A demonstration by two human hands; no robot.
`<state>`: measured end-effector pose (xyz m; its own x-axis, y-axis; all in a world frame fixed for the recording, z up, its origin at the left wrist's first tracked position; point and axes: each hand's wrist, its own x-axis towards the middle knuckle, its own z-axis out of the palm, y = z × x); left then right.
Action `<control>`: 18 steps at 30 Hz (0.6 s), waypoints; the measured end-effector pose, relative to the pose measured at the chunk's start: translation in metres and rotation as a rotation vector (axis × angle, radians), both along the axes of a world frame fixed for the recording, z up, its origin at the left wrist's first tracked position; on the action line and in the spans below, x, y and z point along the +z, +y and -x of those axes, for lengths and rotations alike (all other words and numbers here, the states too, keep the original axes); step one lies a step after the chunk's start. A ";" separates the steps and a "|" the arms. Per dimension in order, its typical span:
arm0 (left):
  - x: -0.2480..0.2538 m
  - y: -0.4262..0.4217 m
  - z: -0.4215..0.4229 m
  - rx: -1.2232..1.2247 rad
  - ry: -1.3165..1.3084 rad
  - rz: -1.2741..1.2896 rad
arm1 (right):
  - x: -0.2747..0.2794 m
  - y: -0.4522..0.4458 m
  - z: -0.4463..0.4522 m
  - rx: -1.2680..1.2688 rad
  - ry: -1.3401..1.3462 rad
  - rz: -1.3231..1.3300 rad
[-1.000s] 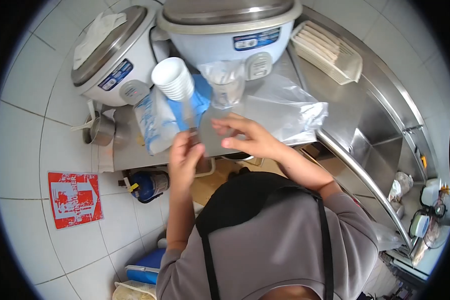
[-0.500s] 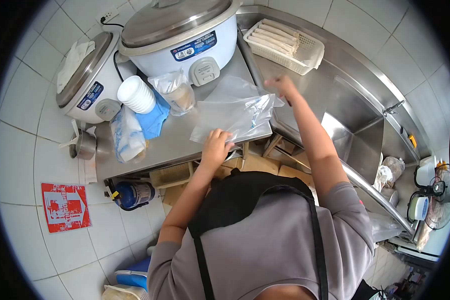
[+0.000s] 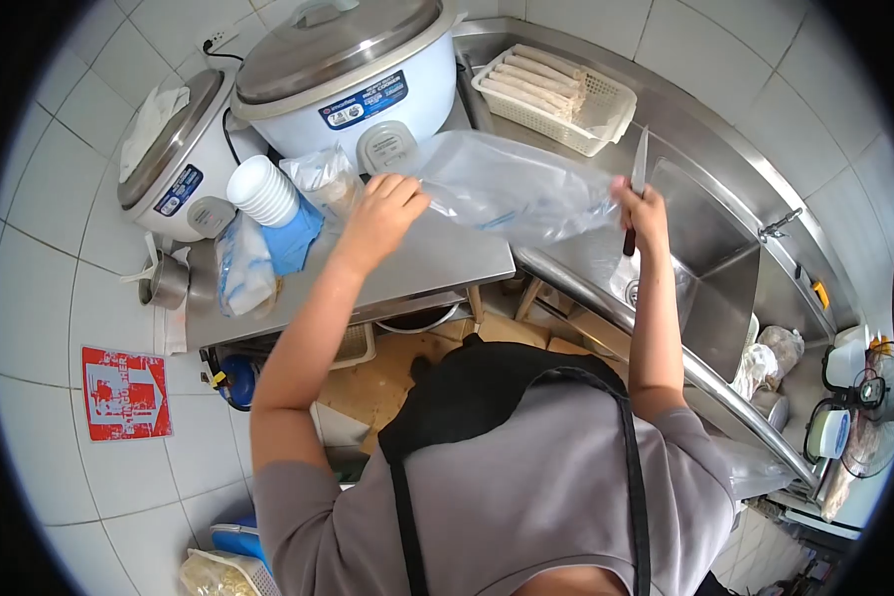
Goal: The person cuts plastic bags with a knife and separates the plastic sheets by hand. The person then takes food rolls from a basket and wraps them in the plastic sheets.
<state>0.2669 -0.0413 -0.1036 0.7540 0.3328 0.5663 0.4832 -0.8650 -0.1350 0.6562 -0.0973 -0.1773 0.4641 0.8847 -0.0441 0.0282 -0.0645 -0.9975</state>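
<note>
A clear plastic bag [image 3: 517,184] is stretched sideways between both hands, above the steel counter and the sink's left edge. My left hand [image 3: 392,211] is closed on the bag's left end. In my right hand [image 3: 643,214] is a knife [image 3: 640,164] with a dark handle, its blade pointing up, and the same hand pinches the bag's right end. Left of the bag, a stack of white cups [image 3: 262,191] leans beside a wrapped clear pack [image 3: 325,181] and a blue cloth [image 3: 292,238].
Two large rice cookers [image 3: 343,60] stand at the back left. A white basket [image 3: 556,99] of pale rolls sits behind the bag. To the right is a steel sink [image 3: 715,219] with a rounded front rail [image 3: 705,382]. A metal pot [image 3: 169,283] stands at far left.
The bag has been lifted from the counter and spread between both hands. My left hand moved up and left; my right hand moved right, and the knife now shows clearly.
</note>
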 end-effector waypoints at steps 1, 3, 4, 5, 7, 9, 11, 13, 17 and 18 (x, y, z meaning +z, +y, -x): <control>-0.007 0.009 0.004 0.020 0.100 0.010 | -0.005 -0.013 0.000 0.029 0.040 0.053; -0.040 0.039 0.021 0.105 0.234 0.057 | -0.031 -0.030 0.012 0.161 0.174 0.112; -0.050 0.045 0.024 0.146 0.304 0.085 | -0.037 -0.037 0.030 0.209 0.233 0.137; -0.051 0.044 0.020 0.257 0.305 0.135 | -0.022 -0.050 0.056 0.218 0.271 0.255; -0.051 0.040 0.007 0.480 0.313 0.231 | -0.047 -0.050 0.087 0.275 0.409 0.270; -0.040 0.013 -0.026 0.425 -0.151 0.365 | -0.047 -0.052 0.112 0.418 0.631 0.296; -0.052 -0.024 -0.065 0.346 -0.397 0.534 | -0.047 -0.055 0.120 0.551 0.617 0.259; -0.087 -0.048 -0.095 0.258 -0.420 0.705 | -0.045 -0.054 0.118 0.565 0.583 0.257; -0.124 -0.049 -0.122 0.244 -0.449 0.744 | -0.062 -0.050 0.091 0.440 0.580 0.216; -0.126 -0.049 -0.123 0.252 -0.455 0.729 | -0.062 -0.050 0.088 0.398 0.587 0.175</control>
